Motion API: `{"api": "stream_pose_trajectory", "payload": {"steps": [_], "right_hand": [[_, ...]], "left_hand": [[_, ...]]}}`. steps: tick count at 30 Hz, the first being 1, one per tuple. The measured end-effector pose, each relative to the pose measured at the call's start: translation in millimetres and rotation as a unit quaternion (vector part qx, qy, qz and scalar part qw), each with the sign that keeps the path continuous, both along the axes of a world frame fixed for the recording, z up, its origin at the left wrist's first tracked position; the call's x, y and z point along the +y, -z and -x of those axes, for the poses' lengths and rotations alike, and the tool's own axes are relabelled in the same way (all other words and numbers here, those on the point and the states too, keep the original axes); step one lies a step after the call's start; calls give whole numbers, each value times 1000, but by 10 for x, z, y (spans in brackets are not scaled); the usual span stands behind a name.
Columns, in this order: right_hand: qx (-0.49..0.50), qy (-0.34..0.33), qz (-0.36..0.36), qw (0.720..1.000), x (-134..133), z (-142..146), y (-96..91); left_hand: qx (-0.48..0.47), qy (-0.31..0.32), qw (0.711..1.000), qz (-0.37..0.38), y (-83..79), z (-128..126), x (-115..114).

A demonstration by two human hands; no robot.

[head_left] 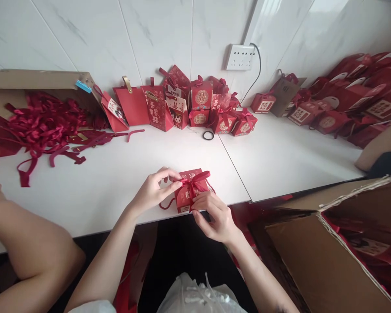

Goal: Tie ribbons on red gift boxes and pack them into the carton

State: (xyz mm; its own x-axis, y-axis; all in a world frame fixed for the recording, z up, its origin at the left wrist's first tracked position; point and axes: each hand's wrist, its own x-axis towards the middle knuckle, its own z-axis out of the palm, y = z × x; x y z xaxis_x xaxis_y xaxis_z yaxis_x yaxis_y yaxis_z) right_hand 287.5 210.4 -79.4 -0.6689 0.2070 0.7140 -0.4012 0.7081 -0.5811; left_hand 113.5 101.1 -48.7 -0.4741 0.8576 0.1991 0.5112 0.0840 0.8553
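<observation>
A small red gift box (183,201) with pale lettering lies near the front edge of the white table, right in front of me. A red ribbon (200,177) is tied in a bow on top of it. My left hand (154,189) pinches the bow's left loop between thumb and fingers. From the right, my right hand (213,213) has its fingers closed at the ribbon's lower end, by the box's front; the fingertips partly cover the ribbon there. A thin dark red cord (167,206) curves out from the box's left side.
A heap of red ribbons (48,121) spills from a cardboard box at left. Finished red boxes (200,98) line the wall, and more pile up at right. A black hair tie (208,135) lies mid-table. An open carton (296,243) stands at right. Other people's arms (35,243) show at both sides.
</observation>
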Motion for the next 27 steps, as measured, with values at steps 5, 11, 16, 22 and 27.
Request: {"api": "stream_pose_trajectory", "payload": {"steps": [5,11,16,22,27], "right_hand": [[1,-1,9,1000,-8,-8,22],[-2,-2,9,1000,7,-16,14],[3,-11,11,1000,-2,-37,32],[-6,-7,5,1000,-22,-26,18],[-1,-5,4,1000,-23,-25,25]], "left_hand": [[-92,31,995,19,-52,-22,9],[-193,34,977,81,-68,-53,-13],[-96,-51,992,62,-87,-116,-12],[143,-104,984,-28,25,-189,56],[187,-138,973,-14,23,-266,48]]}}
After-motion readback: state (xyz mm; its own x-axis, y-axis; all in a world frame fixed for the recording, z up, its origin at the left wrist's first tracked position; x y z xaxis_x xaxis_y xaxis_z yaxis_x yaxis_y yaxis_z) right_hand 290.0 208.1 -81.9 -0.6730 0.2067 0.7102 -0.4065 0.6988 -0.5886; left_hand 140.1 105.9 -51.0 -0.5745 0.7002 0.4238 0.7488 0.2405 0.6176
